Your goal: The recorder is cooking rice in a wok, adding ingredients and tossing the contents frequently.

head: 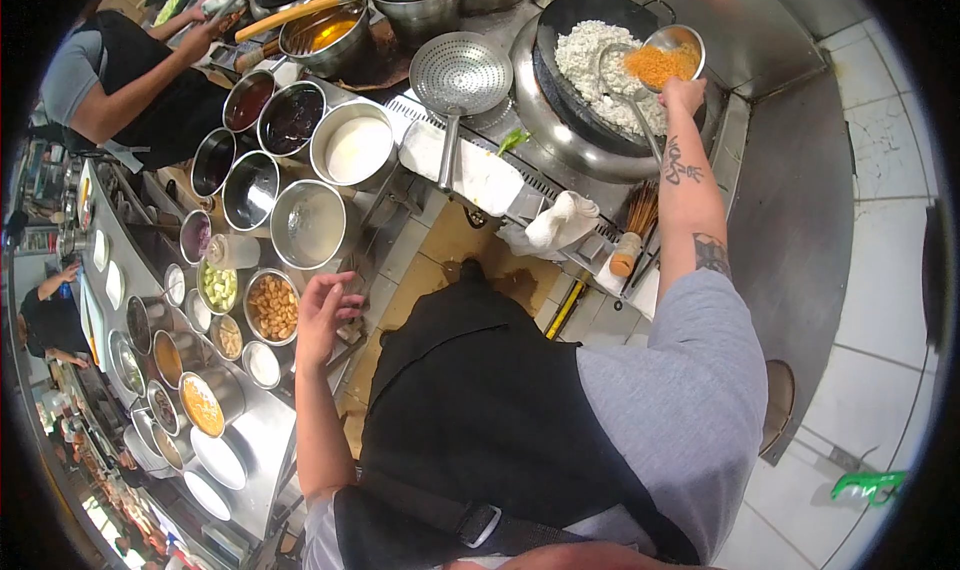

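Note:
My right hand (681,95) grips a small round metal bowl (701,41) by its near rim, above a black wok (574,11). Finely cut orange food (658,65), perhaps grated carrot, fills much of the tilted bowl. White rice (589,52) is heaped in the wok. A metal ladle (646,119) rests with its bowl on the rice and its handle passing behind my right forearm. My left hand (326,315) is raised with loosely curled, parted fingers and holds nothing. It is nearest a metal bowl of browned chunks (271,307) on the counter.
A perforated strainer (461,73) lies left of the wok, beside a white cloth (562,221) and a bamboo brush (634,232). Pots of dark sauce (292,118) and white liquid (358,148) crowd the left counter, with white plates (217,457) below. Another person (142,82) works at upper left.

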The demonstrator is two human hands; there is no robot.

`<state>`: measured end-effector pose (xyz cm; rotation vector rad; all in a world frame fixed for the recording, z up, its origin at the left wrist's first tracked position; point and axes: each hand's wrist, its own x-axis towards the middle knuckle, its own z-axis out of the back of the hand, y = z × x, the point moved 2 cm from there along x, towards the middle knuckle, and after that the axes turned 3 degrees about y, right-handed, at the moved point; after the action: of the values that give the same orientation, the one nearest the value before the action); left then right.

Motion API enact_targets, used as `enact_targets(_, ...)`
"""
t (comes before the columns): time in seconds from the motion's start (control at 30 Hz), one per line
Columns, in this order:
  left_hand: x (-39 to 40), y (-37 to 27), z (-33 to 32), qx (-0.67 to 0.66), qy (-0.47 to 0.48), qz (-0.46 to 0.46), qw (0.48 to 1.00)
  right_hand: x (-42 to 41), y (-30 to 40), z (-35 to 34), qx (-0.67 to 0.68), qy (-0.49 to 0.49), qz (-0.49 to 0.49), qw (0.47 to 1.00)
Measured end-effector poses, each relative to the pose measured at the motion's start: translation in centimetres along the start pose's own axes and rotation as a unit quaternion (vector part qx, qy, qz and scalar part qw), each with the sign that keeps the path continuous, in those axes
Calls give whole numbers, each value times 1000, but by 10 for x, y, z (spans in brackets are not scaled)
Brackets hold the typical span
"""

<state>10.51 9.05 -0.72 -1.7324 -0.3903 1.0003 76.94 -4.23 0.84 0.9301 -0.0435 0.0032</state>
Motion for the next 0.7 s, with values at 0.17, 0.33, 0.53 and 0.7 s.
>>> enact_targets(0.17,-9,0,14,-3,-57,10,998,20,11,-15,-226,16,257,940)
enact_targets(0.33,-17,-4,21,11,-82,29,996,15,23,-6,-298,-11,311,903)
enact_targets(0.53,-32,1,41,34,-75,11,997,0,-11,14,-378,54,294,876)
enact_targets(0.7,-56,17,72,28,-41,-14,999,-66,-21,36,-320,-34,235,917)
